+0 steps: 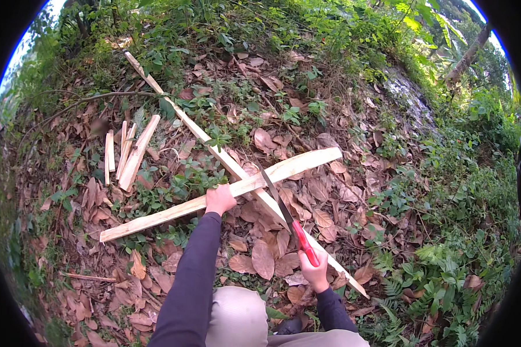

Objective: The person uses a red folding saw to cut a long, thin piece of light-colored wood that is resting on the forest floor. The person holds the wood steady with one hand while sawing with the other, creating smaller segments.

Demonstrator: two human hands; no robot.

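Pale wood is getting the saw treatment here: the upper plank lies crosswise over the long lower plank, on a leafy bit of ground right in front of the person. The left hand has its fingers wrapped over the upper plank, pressing it just left of the crossing, while the right hand has its fingers curled firmly round the red handle of the saw. The blade lies across the plank just right of the crossing; how deep any cut goes, can't tell. For a clean job, long easy strokes at a steady angle probably beat forcing it, with real weight on that left hand, since the bottom support looks narrow and could rock or roll. Fingers are best well clear of the teeth too, in case the blade jumps. Main nuisance: the lower plank also runs under the saw near the handle, so a low stroke might nick it or bump knuckles. Loose dry leaves all around could let things slide, and green plants crowd the timber. Off to the left sit some short wood pieces below a thin bent branch, well apart from the blade.
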